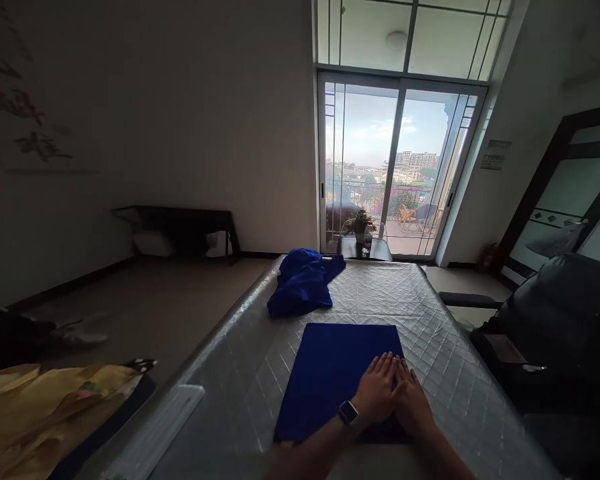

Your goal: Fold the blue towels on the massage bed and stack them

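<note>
A flat, dark-blue rectangle of cloth (pixel 340 367) lies on the table in front of me, its edges straight. My left hand (pixel 377 390), with a square watch (pixel 349 413) on the wrist, rests palm down on the cloth's right part. Beside it, my right hand (pixel 410 395) lies flat near the cloth's right edge. The two hands touch at the thumbs and fingertips, with fingers stretched forward. Farther back sits a crumpled blue cloth (pixel 303 283), apart from both hands.
The table wears a shiny quilted silver cover (pixel 375 287). A long pale board (pixel 163 433) lies along its left edge. Yellowish fabric (pixel 25 413) is at the lower left. A black chair (pixel 570 333) stands at right. Beyond the table are a small dark table (pixel 350 250) and sliding glass doors (pixel 363 147).
</note>
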Available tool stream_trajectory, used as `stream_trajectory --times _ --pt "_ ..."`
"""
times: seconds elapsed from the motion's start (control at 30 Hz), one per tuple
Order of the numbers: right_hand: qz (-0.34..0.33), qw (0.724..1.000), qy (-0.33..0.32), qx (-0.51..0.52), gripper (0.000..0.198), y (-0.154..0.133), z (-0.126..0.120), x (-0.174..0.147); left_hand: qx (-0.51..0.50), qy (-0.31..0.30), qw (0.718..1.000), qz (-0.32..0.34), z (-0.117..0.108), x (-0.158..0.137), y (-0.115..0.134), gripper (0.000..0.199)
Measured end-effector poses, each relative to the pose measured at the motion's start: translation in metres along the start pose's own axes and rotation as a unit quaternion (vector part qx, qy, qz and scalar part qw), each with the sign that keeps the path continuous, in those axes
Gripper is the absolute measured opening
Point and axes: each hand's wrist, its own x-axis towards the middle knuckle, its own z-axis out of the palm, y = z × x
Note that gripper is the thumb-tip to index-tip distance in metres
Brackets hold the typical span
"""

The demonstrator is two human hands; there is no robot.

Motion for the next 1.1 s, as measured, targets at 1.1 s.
stream_trajectory --times 1.1 --pt "0.019 0.999 -0.044 0.021 0.057 -0.005 0.011 -0.065 0.035 -0.025 0.998 0.053 0.004 -0.053 0.013 0.065"
